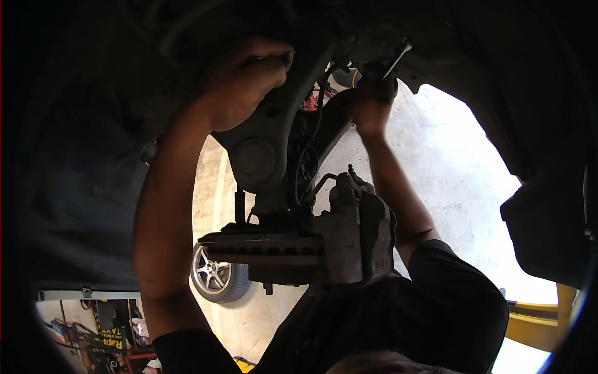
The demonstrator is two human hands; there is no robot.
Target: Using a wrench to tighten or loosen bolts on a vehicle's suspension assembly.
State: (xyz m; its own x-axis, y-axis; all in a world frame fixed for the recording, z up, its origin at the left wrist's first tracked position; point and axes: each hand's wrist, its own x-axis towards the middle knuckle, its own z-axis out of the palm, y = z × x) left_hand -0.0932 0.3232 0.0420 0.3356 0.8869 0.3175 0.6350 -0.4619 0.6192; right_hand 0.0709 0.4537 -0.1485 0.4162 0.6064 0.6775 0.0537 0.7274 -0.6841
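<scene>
Pale concrete behind, left hand curls at upper left, its hold unclear; right hand grips a wrench, apparently for leverage.

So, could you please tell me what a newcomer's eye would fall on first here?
Probably the grey brake caliper and disc, just below centre. Next, the raised right hand at upper right, beside a bright wrench-like tool, and the silver-spoked wheel at lower left.

A dark suspension arm walls the left hand off from the right hand. Below, I see brake disc and caliper blocking the middle; open room lies between right forearm and wheel-arch panel.
</scene>
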